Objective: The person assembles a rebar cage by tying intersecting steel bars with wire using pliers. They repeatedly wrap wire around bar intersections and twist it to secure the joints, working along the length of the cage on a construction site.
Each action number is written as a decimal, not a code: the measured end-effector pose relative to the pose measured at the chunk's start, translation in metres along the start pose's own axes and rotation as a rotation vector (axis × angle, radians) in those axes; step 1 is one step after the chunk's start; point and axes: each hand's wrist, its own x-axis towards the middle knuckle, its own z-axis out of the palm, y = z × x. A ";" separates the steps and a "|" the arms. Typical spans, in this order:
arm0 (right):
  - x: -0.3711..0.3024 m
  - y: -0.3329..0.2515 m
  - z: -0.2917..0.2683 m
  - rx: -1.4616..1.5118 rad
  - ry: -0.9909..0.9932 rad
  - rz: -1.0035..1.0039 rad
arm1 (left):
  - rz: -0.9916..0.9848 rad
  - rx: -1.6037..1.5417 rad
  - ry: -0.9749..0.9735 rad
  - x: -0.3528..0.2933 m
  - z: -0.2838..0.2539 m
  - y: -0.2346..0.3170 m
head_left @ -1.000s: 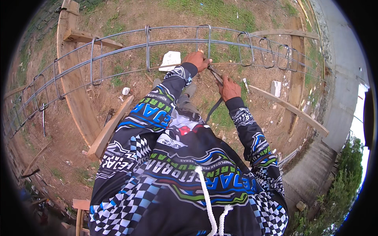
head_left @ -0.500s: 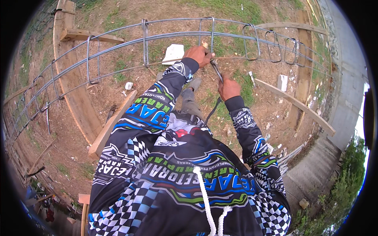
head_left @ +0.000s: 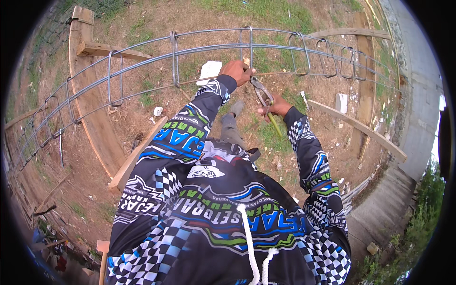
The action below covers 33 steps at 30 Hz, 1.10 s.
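Two jobs, upper centre: left hand point(head_left: 235, 72), fingers bunched, grip unclear, perhaps steadying grey steel-rebar cage point(head_left: 175, 55); right hand point(head_left: 279, 106), fingers loosely round yellow-handled metal pincers point(head_left: 257, 86), aimed there.

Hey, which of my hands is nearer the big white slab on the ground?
Left. Your left hand is just right of the white slab in the view, by the steel cage; your right hand, with the pliers, is farther right and lower.
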 end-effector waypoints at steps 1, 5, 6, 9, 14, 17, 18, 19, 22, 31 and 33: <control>-0.007 -0.002 0.005 -0.064 0.099 -0.052 | -0.003 0.003 0.000 -0.001 0.001 -0.001; -0.036 -0.017 0.014 -0.949 0.505 -0.311 | 0.000 0.027 0.001 -0.002 -0.001 0.002; -0.040 -0.012 0.015 -1.182 0.625 -0.360 | 0.004 0.026 0.005 -0.002 -0.001 0.001; -0.043 0.002 0.013 -1.385 0.804 -0.447 | 0.019 0.021 0.021 0.001 0.003 -0.002; -0.033 0.017 0.014 -0.105 0.251 0.051 | -0.013 0.002 0.003 0.000 0.004 -0.001; -0.038 0.004 0.018 -0.268 0.198 0.066 | 0.009 0.031 0.019 -0.002 0.005 -0.002; -0.041 0.001 0.021 -0.549 0.270 -0.004 | 0.004 0.029 0.014 -0.001 0.003 -0.004; -0.048 0.002 0.025 -0.915 0.537 -0.114 | -0.001 0.021 0.010 -0.001 0.002 -0.003; -0.066 -0.003 0.034 -1.400 0.805 -0.206 | 0.004 0.012 0.036 0.000 0.005 -0.006; -0.031 -0.007 -0.059 -1.536 0.619 -0.358 | 0.011 0.036 0.040 0.003 0.011 -0.011; -0.037 -0.009 -0.050 -1.479 0.603 -0.244 | 0.008 0.028 0.044 0.002 0.006 -0.007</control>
